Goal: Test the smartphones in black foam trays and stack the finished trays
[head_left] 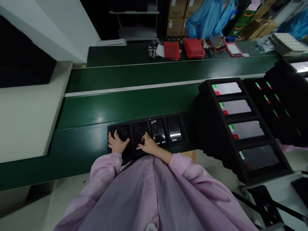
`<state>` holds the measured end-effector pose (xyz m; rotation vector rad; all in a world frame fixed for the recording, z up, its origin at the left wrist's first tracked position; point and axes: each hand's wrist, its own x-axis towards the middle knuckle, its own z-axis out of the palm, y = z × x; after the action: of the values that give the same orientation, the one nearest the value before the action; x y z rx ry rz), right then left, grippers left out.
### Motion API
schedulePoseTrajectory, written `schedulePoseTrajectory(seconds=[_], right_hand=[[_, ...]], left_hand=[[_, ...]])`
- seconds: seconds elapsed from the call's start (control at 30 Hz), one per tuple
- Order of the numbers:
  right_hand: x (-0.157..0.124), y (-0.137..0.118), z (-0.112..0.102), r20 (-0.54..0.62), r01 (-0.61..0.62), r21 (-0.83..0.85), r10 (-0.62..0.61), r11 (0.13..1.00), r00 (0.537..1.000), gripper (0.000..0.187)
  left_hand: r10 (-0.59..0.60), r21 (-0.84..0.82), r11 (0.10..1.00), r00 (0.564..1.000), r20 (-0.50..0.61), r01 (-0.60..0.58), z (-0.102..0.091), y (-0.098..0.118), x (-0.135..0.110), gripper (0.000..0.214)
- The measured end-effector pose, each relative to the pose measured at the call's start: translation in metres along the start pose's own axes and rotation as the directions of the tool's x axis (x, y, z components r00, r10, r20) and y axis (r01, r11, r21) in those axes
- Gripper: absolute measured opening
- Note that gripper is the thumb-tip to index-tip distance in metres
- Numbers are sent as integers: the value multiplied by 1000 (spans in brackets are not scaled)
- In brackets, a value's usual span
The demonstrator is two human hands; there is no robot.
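Observation:
A black foam tray (pixel 184 130) lies along the near edge of the green bench, with several dark glossy screen panels in its slots. My left hand (pixel 117 143) rests over the leftmost slot, its fingers spread on the dark panel (pixel 124 130) and the tray rim. My right hand (pixel 149 145) is at the second panel (pixel 138 130), thumb and forefinger apart over its lower right part; its other fingers are partly hidden. Right of that hand, a reflective panel (pixel 157 130) and another panel (pixel 174 128), both with small white labels, sit in their slots.
To the right rises a tall stack of black foam trays (pixel 204 122), its top one holding pale screen panels (pixel 234 107) with green and red tabs. Red sleeves (pixel 193 48) lie on the far bench, where a person in blue (pixel 207 19) works. A white board (pixel 26 118) is at left.

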<state>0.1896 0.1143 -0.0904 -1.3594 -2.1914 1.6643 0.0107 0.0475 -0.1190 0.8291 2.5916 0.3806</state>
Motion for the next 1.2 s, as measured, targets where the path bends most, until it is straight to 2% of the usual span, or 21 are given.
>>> schedulePoseTrajectory(seconds=[0.13,0.27,0.33,0.4,0.47,0.6,0.8,0.9,0.97,1.03,1.13,1.2], right_hand=[[1,0,-6,-9,55,-96,-56,994,998,28],[-6,15,-22,-53,85,-36,-86,996,995,20],[-14,29,-33,-185,47,2,-46,999,982,13],[-23,45,-43,-365,-20,-9,15,1000,931,9],[-29,58,-50,-468,-76,-47,45,996,883,11],[-24,70,-52,-464,-65,-94,14,993,886,15],[-7,69,-50,-465,-40,-139,-29,989,885,13],[-12,75,-57,-439,8,-174,-85,985,894,8],[-19,84,-66,-455,31,-153,-98,988,885,5],[-27,95,-77,-555,5,-128,-76,992,828,1],[-35,108,-95,-721,-108,-125,-15,986,693,8],[-37,114,-104,-744,-168,-137,11,976,668,9]], left_hand=[[7,-21,1000,998,-58,-8,5,3,3,99],[-13,-20,1000,994,-110,11,11,7,8,99],[-31,-19,999,994,-107,29,12,8,10,98],[-39,-27,999,995,-92,37,13,6,13,98],[-27,-46,999,996,-81,23,12,2,15,98],[16,-73,997,996,-83,-22,14,-8,17,98],[36,-77,996,994,-99,-43,18,-14,21,97],[37,-84,995,994,-106,-46,18,-15,22,96],[38,-94,995,995,-95,-47,17,-16,23,95],[40,-111,993,996,-81,-49,15,-17,23,95],[46,-148,987,996,-79,-58,14,-20,24,94],[38,-174,983,995,-93,-53,14,-21,25,92]])
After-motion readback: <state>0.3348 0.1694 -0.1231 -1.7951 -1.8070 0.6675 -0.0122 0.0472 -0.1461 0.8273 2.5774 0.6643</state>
